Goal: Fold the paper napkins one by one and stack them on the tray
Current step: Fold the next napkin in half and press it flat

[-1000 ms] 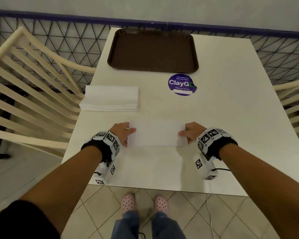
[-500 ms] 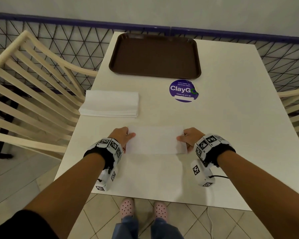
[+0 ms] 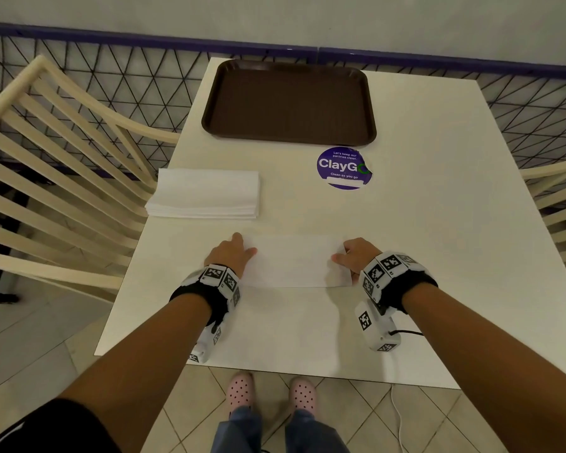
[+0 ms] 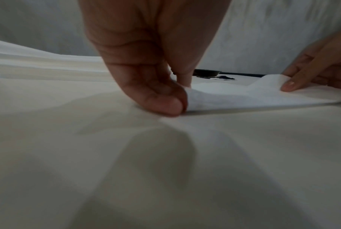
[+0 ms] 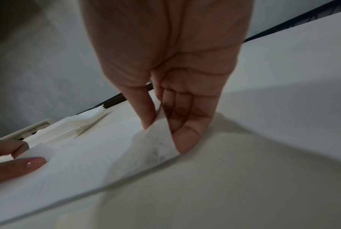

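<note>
We hold one napkin (image 3: 293,260) flat on the white table (image 3: 422,256) — our left hand (image 3: 231,255) pinches its left edge, our right hand (image 3: 355,256) pinches the right edge, lifting that end slightly. The napkin stack (image 3: 206,194) lies beyond our left hand; the brown tray (image 3: 290,103) sits at the far edge.
</note>
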A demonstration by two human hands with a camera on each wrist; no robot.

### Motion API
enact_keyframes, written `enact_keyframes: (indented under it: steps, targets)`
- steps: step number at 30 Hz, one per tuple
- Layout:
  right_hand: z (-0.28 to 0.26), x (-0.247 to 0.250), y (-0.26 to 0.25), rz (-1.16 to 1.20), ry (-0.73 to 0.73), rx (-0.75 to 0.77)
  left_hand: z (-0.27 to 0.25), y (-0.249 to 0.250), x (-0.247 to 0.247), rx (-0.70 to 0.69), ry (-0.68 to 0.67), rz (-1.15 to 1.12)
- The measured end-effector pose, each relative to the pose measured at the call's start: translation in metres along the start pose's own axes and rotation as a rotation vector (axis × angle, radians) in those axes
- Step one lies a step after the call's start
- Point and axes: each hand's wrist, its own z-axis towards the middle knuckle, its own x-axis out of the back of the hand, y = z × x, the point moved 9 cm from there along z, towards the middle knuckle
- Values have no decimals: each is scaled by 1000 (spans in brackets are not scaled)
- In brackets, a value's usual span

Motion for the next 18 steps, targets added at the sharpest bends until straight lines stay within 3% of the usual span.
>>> enact_keyframes:
  steps: [4,8,12,15,18]
  targets:
    - [-1,-2,0,-10,-17,-31,-3,3,5,-6,62,-6]
    - [0,-1,-2,0,-27,-24,-13,21,13,-108,143,83]
    - [3,-2,0,8,-19,-38,-32,49,14,-308,305,429]
    - [3,-2,0,4,-11,-44,-44,72,-10,-502,287,596]
    - [2,-1,-4,-14,-11,-12,-46,75,-30,-571,205,596]
